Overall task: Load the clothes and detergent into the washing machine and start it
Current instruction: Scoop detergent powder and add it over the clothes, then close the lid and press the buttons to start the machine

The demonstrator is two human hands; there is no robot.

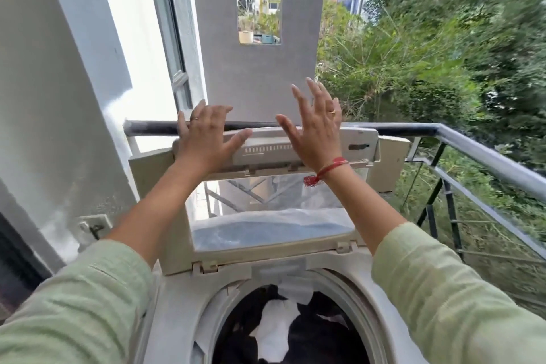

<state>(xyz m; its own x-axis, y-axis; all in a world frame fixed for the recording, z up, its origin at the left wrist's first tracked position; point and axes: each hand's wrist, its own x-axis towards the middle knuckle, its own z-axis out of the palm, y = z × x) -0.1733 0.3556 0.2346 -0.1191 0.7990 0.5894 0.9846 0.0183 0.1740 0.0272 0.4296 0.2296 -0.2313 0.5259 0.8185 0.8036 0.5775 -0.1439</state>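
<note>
lid (266,154): raised over the clothes (310,334).
left hand (204,136): flat on its top edge.
right hand (316,133): fingers spread, perhaps not touching.
tip: lower slowly, fingers off the fold (254,170).

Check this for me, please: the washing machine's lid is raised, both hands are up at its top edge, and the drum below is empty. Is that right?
Not quite. The drum is not empty: the head view shows dark and white clothes in it. The rest holds: the lid is raised, with the left hand and right hand at its top edge.
</note>
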